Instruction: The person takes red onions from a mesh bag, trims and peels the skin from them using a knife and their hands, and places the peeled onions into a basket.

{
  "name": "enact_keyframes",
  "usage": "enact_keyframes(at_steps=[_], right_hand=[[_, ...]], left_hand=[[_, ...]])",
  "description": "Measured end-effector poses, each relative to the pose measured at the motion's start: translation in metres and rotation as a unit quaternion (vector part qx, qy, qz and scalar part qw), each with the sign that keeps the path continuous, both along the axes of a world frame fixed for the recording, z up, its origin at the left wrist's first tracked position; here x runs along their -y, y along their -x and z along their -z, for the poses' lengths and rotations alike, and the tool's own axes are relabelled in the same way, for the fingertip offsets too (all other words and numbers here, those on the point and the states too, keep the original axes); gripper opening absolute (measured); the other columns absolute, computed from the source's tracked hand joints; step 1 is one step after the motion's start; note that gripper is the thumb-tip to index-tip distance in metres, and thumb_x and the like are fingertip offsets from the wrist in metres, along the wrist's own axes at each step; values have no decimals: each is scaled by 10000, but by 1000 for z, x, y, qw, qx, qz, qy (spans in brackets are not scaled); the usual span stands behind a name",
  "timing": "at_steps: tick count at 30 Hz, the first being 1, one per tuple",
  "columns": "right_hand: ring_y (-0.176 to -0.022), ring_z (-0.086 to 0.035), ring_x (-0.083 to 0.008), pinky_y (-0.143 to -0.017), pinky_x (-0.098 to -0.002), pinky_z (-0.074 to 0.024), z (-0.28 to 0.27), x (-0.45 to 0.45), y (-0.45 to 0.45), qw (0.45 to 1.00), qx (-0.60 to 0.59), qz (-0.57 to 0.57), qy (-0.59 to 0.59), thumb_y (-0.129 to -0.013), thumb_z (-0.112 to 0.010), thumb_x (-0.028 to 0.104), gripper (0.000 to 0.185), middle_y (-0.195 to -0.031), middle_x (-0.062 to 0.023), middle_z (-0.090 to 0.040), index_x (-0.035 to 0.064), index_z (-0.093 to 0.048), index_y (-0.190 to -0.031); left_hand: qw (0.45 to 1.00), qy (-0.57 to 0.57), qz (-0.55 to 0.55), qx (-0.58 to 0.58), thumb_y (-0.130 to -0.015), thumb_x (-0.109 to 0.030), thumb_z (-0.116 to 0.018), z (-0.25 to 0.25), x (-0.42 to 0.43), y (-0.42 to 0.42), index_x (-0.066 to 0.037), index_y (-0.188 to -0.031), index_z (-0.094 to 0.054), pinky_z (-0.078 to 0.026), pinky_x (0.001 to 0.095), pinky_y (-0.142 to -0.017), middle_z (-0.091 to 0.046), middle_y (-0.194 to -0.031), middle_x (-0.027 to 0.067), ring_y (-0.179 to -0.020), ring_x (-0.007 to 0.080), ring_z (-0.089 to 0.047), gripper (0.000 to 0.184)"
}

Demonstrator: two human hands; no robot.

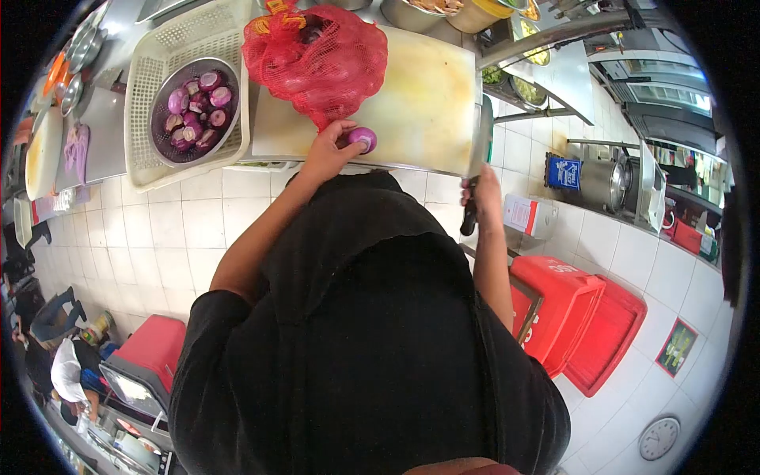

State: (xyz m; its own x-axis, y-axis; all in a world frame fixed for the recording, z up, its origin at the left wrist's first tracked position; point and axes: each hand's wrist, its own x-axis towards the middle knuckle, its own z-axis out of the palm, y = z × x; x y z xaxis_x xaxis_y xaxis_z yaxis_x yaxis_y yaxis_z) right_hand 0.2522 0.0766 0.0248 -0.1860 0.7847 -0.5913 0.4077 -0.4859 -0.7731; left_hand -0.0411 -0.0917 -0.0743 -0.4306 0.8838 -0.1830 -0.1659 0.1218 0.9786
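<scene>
The onion looks glossy, the sack rough plastic mesh, the knife blade smooth metal.

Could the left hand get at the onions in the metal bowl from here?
Probably yes: the metal bowl is uncovered, with only the white crate's rim seemingly between. The left hand grips a single onion, though, so it may need to release that first.

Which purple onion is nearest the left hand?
The round purple onion in the left hand, at the pale rectangular cutting board; the other plainly visible ones sit in the round metal bowl.
</scene>
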Motion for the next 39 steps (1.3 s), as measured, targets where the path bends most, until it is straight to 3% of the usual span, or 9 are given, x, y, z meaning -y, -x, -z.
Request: enact_keyframes(at_steps=[3,11,20,24,26,27,29,36,39], right_hand=[[-446,-475,-127,-398,-301,-443,-5,-20,-8,998,20,32,-55,-1045,-365,440,395,-661,-65,-542,68,-497,-1062],[-427,-468,-138,-387,-316,-437,3,8,96,986,-32,-160,35,-1047,-409,405,374,-672,-93,-573,39,-485,-1067],[-452,-464,-145,-410,-303,-432,7,-29,23,996,-70,56,-4,-1049,-333,412,372,-663,-76,-532,72,-473,-996],[-420,-463,-144,-393,-301,-427,5,8,33,993,-44,-110,-22,-1064,-335,401,373,-666,-78,-563,70,-481,-968],[-433,-470,-135,-397,-288,-417,0,35,47,992,-2,-129,15,-1069,-338,398,366,-673,-74,-571,84,-493,-964],[-440,-472,-132,-401,-283,-417,18,38,39,984,-8,-170,-52,-1068,-344,389,348,-672,-69,-571,92,-497,-971],[-459,-478,-131,-412,-278,-424,27,37,34,987,-5,-140,-73,-1063,-362,378,322,-683,-62,-566,97,-501,-984],[-542,-488,-160,-474,-315,-468,70,-47,-47,974,-53,218,-25,-1040,-385,361,356,-741,-95,-530,22,-477,-980],[-544,-512,-197,-486,-339,-480,30,-16,-4,974,-43,191,-115,-1022,-407,347,386,-730,-122,-518,-33,-443,-970]], left_hand=[[1000,2,-6,-10,-842,-151,-781,-6,0,-1,26,-1254,-544,-521,306,-872,-666,-1098,116,-969,155,-645,508],[1000,-6,4,-12,-845,-162,-780,5,-4,0,28,-1249,-546,-518,305,-889,-667,-1109,116,-986,154,-644,505],[1000,-16,1,26,-836,-186,-788,5,2,1,11,-1257,-552,-528,313,-865,-675,-1082,100,-966,156,-649,521],[996,-17,-8,-89,-812,-231,-798,15,-2,2,-6,-1256,-564,-533,330,-863,-683,-1068,112,-950,189,-661,550],[989,45,38,-135,-836,-261,-786,-10,0,7,17,-1265,-536,-508,355,-944,-647,-1146,146,-1066,215,-630,569],[992,42,37,-115,-828,-261,-794,-14,1,7,13,-1262,-541,-508,351,-939,-646,-1146,142,-1068,209,-627,572],[997,26,30,-69,-823,-253,-800,-13,4,10,5,-1258,-547,-508,346,-929,-643,-1148,134,-1070,199,-622,566],[1000,-13,25,-9,-833,-186,-782,-27,24,18,-18,-1256,-555,-511,337,-889,-642,-1163,107,-1033,167,-618,509],[1000,4,19,-18,-832,-174,-782,-61,44,31,-30,-1264,-561,-513,320,-865,-653,-1149,89,-993,156,-623,506]])
